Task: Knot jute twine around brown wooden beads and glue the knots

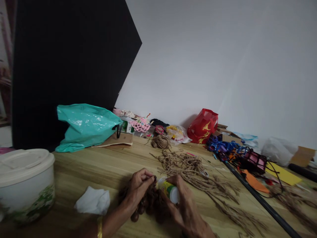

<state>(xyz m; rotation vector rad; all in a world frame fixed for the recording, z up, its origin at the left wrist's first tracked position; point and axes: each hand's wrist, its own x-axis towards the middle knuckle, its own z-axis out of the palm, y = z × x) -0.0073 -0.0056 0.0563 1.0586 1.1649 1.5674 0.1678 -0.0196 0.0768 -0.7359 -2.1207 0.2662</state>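
My left hand (140,185) is closed in a pinch on a small dark piece at the top of a brown beaded bundle. Round dark-brown beads (135,216) hang below it, close to the wooden tabletop (109,168). My right hand (187,208) is wrapped around a small bottle (169,190) with a yellow-green label and a white end. The bottle is tilted, its far end near my left fingertips. Whether it touches the bundle I cannot tell. Loose brown cords (183,163) lie just beyond my right hand.
A lidded white tub (27,183) and a crumpled white tissue (92,201) are on the left. Behind are a turquoise bag (86,124), a twine ball (160,142) and a red bag (203,127). A black bar (260,198) crosses the right side, past coloured craft pieces.
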